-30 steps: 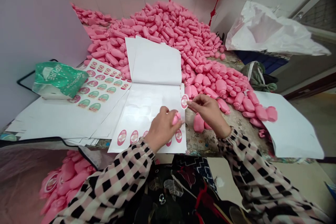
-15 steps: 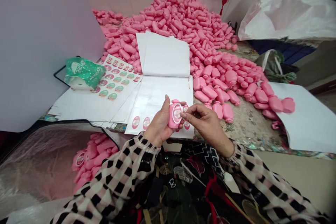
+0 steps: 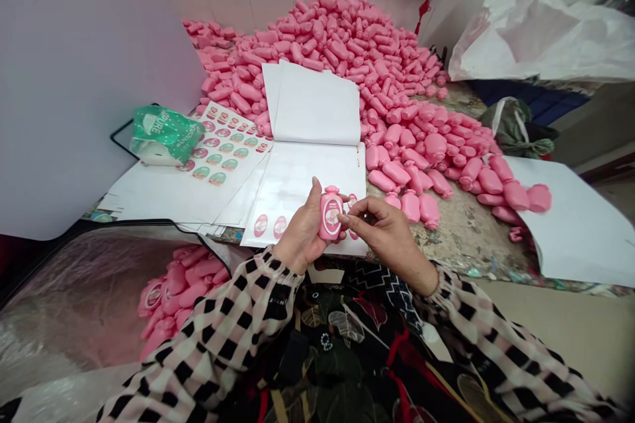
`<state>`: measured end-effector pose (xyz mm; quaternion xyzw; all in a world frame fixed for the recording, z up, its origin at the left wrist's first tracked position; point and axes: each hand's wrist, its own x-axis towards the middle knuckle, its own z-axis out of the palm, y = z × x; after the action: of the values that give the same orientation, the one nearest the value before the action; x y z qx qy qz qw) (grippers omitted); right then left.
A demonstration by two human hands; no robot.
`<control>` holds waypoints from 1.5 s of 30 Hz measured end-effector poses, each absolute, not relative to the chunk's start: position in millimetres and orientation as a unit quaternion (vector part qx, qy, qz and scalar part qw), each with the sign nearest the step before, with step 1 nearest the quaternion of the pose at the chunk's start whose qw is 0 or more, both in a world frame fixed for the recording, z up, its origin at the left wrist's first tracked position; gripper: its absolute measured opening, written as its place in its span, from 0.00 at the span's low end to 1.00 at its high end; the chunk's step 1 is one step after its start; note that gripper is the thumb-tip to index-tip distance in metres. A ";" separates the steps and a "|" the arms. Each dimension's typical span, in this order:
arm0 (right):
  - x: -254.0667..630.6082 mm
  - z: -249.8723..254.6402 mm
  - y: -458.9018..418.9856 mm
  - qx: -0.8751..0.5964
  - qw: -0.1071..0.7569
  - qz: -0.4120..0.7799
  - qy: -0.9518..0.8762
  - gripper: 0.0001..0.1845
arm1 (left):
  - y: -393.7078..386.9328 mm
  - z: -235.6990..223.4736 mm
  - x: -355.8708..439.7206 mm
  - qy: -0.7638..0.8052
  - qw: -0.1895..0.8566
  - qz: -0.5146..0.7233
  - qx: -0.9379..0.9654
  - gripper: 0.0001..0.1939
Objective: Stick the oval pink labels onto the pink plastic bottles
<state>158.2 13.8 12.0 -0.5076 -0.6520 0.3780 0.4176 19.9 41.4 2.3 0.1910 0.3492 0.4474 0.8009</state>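
Observation:
My left hand [image 3: 303, 231] is wrapped round a small pink plastic bottle [image 3: 331, 198], held upright with its front toward me. An oval sticker [image 3: 332, 217] with a white rim and a pink print lies against the bottle's front. At the sticker's right edge my right hand [image 3: 384, 231] is closed, thumb and forefinger pinched there. Below and behind the bottle is a white sticker sheet [image 3: 307, 175] with a few oval stickers along its near edge, partly hidden by my hands.
A big heap of pink bottles [image 3: 337, 33] covers the table's back and right. At left lie printed label sheets [image 3: 228, 139] and a green plastic package [image 3: 166, 135]. A clear bag [image 3: 84, 297] below holds pink bottles. White paper [image 3: 575, 211] hangs over the right edge.
The oval sticker now sits flatter and straighter on the bottle's front, its print facing me. Both hands stay nearly where they were. The view has shifted slightly.

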 end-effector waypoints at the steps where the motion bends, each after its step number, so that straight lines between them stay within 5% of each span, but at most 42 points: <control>1: 158.0 11.5 13.8 -0.509 0.415 0.376 -0.654 0.12 | 41.2 2.4 19.6 0.350 0.800 0.448 0.192 0.24; 20: 159.2 3.0 14.4 -0.517 0.397 0.400 -0.644 0.12 | 39.5 4.1 17.8 0.331 0.810 0.414 0.250 0.36; 24: 162.2 2.3 12.9 -0.515 0.382 0.415 -0.645 0.12 | 32.7 9.7 8.9 0.306 0.817 0.383 0.304 0.22; 31: 180.5 8.7 15.4 -0.569 0.298 0.244 -0.726 0.11 | 26.5 10.3 -8.6 0.351 0.792 0.321 0.383 0.19; 37: 167.2 7.2 22.0 -0.581 0.401 0.367 -0.606 0.27 | 19.9 9.9 2.3 0.345 0.799 0.287 0.401 0.16; 41: 152.1 2.0 20.2 -0.534 0.448 0.464 -0.546 0.17 | 11.4 13.7 8.4 0.372 0.760 0.272 0.459 0.12; 45: 173.5 -5.6 21.3 -0.531 0.388 0.379 -0.651 0.18 | -0.3 29.8 -19.3 0.491 0.677 0.243 0.492 0.17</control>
<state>173.5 21.3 -5.6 -0.5308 -0.6512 0.3791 0.3879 -19.3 -0.3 29.8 0.4916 0.4905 0.2432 0.6772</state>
